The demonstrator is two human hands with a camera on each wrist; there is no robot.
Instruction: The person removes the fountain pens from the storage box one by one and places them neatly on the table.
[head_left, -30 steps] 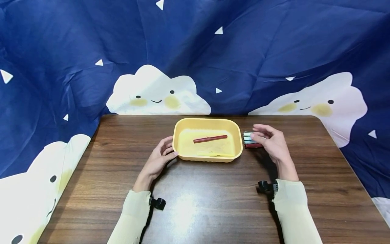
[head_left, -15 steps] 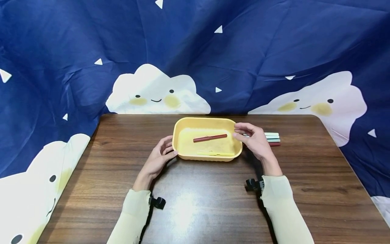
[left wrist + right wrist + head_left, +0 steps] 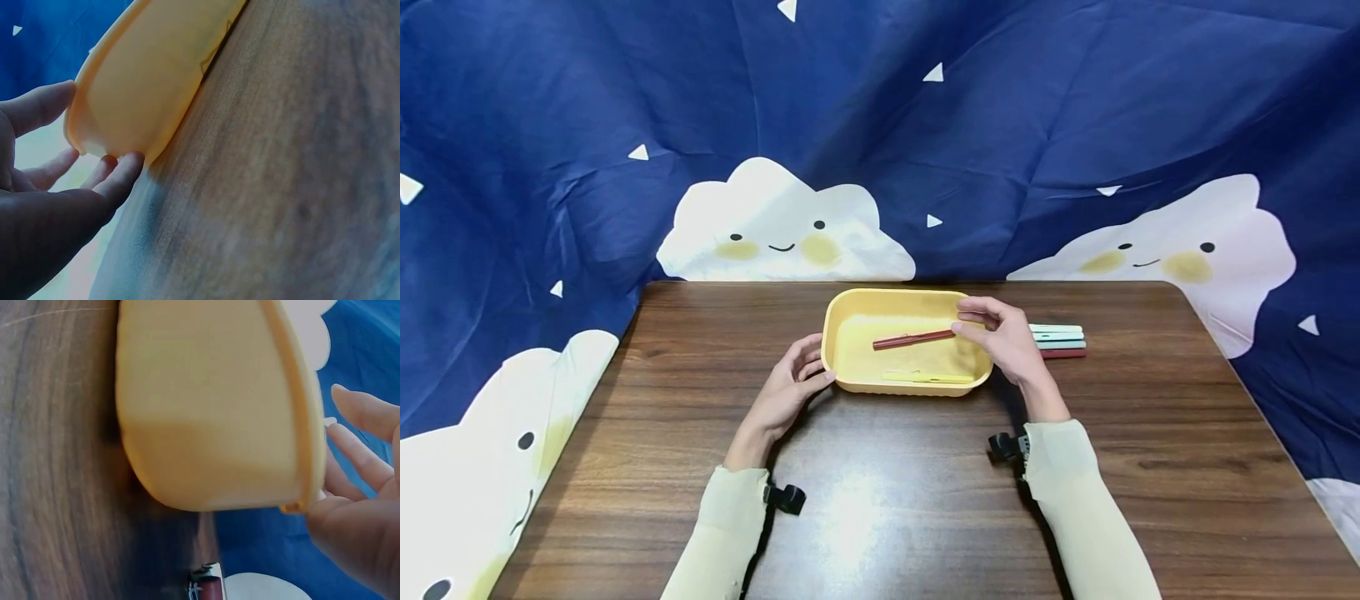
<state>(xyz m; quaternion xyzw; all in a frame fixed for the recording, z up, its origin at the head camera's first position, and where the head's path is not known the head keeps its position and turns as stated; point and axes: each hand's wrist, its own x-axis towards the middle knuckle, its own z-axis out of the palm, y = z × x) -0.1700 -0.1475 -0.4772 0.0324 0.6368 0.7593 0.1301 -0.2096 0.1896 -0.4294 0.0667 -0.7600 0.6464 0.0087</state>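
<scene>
Yellow tray [image 3: 880, 388], on wooden table [image 3: 940, 517]: left hand [image 3: 784, 393] curved round its left end, holding it; right hand [image 3: 1009, 343], fingers loosely parted, over its right end; inside, yellow pen [image 3: 925, 378] nearer, red pen [image 3: 913, 340] farther; blue cloud-print cloth [image 3: 850, 100] behind.

Table [image 3: 1180, 433]: dark brown wood-grain top, rounded back corners, bright glare patch [image 3: 850, 517] front-centre. Directly on it: yellow container [image 3: 891, 318], upright, near back edge, about mid-width. Right of that, a row of pens [image 3: 1060, 337] lying side by side, pale ones behind, red pen [image 3: 1066, 353] frontmost. Left ends hidden in head view.
</scene>
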